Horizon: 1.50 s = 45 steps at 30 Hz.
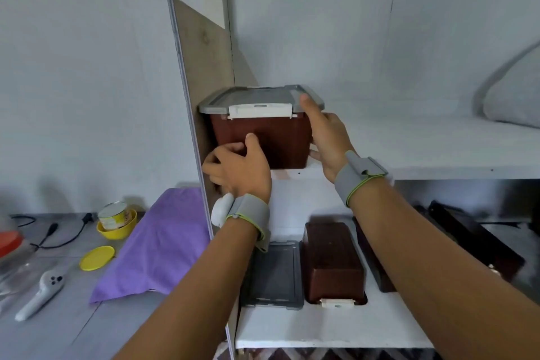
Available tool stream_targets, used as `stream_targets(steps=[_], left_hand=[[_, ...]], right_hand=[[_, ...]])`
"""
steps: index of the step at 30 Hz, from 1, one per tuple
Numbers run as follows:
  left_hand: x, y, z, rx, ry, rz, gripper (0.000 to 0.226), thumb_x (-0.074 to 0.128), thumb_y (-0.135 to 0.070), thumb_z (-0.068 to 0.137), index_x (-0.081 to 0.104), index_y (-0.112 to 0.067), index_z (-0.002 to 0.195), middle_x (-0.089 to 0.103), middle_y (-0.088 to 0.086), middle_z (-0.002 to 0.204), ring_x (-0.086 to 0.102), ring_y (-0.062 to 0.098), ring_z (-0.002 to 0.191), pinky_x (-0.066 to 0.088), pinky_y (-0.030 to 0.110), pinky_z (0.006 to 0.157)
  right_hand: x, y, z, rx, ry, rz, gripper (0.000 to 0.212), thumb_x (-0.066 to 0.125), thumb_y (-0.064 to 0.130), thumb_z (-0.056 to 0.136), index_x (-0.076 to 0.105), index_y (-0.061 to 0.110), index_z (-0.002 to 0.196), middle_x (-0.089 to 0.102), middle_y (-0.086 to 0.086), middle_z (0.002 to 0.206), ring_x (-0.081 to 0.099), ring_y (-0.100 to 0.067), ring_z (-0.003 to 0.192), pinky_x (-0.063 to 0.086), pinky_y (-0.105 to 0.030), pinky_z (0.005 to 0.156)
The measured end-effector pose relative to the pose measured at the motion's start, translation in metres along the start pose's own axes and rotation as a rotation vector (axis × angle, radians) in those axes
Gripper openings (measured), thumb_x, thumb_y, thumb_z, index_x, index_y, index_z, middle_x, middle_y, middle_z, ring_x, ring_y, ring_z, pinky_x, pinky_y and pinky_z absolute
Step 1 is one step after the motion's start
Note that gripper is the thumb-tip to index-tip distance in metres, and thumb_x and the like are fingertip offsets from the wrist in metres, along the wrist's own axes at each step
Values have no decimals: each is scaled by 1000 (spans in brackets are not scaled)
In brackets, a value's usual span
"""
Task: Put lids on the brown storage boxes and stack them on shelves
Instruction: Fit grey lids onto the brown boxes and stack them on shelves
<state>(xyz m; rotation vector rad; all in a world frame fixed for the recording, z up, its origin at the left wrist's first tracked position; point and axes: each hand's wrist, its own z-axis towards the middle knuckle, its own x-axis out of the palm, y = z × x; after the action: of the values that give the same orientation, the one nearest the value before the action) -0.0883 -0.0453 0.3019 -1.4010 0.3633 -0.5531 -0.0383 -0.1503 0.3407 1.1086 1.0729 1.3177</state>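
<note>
A brown storage box [277,140] with a grey lid [260,98] and a white latch stands on the upper shelf [438,155], tight against the left side panel. My left hand [238,169] grips its lower left corner, thumb on the front face. My right hand [327,137] holds its right side, thumb up at the lid's rim. On the lower shelf [321,327] a loose grey lid [273,275] lies flat beside a brown box [331,263] turned upside down. Another dark box [377,257] sits behind my right forearm.
The wooden side panel [201,73] bounds the shelves on the left. Left of it lie a purple cloth [155,245], a yellow bowl holding a can [117,221], a yellow lid [97,258], a white controller [41,294] and cables. A grey pillow [514,93] rests on the upper shelf's right.
</note>
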Motion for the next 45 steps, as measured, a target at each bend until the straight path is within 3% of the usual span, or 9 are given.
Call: stream_targets(steps=[7,10,13,20,25,35,38,40,45], left_hand=[[11,55,-35,181,259,-101,14,60,-20,94,51,-14,86,56,-4,75,52,-3,62,41,9,64],[22,83,-47,178,388,-68,16,59,-27,91,49,-23,80,59,8,76,57,18,71,55,42,73],[37,125,-61,82,490,45,14,58,-35,85,49,-27,78,63,14,81,63,33,81,55,52,80],[47,236,-75,-239,575,303,22,51,-42,72,52,-21,76,69,12,83,68,32,80,56,48,78],[45,286,-86,-624,573,315,14,45,-14,98,53,-10,87,56,4,71,50,18,62,40,24,59],[54,413,-67,-977,313,194,27,58,-22,98,56,-6,119,58,11,121,59,28,103,51,35,81],[63,435,-55,-1007,234,115,43,61,-24,94,50,-10,133,54,10,124,58,27,115,54,37,84],[70,445,-49,-1036,189,65,41,60,-28,92,50,-15,129,53,8,127,57,26,116,53,39,85],[80,460,-37,-1117,171,-8,42,60,-40,89,51,-19,124,59,4,125,58,20,113,46,39,88]], right_hand=[[-37,-21,-23,-169,-151,-72,34,57,45,92,64,13,101,69,1,91,70,-19,82,58,-30,72],[-59,-41,-31,-198,-169,-101,25,56,31,94,67,9,93,71,-4,79,64,-15,62,53,-26,58],[-84,-74,-34,-156,-183,-95,21,58,24,92,66,11,79,66,-5,68,57,-15,54,46,-27,53],[-122,-194,-32,169,-136,-126,22,55,21,92,61,13,72,61,-1,60,50,-10,46,40,-20,45],[-144,-299,-29,561,-63,-140,19,54,26,93,62,14,80,63,-1,67,54,-14,51,40,-20,49],[-156,-453,-25,958,-128,-9,26,53,32,94,62,11,104,63,-3,98,67,-21,75,60,-33,68],[-153,-472,-15,975,-219,56,22,54,27,94,59,8,105,62,1,110,49,-20,57,58,-32,65],[-151,-480,-8,992,-284,136,12,55,24,92,55,12,93,52,-12,137,37,-20,55,58,-44,86],[-149,-491,4,990,-361,190,20,62,27,89,57,11,101,55,-4,90,60,-19,66,58,-32,68]])
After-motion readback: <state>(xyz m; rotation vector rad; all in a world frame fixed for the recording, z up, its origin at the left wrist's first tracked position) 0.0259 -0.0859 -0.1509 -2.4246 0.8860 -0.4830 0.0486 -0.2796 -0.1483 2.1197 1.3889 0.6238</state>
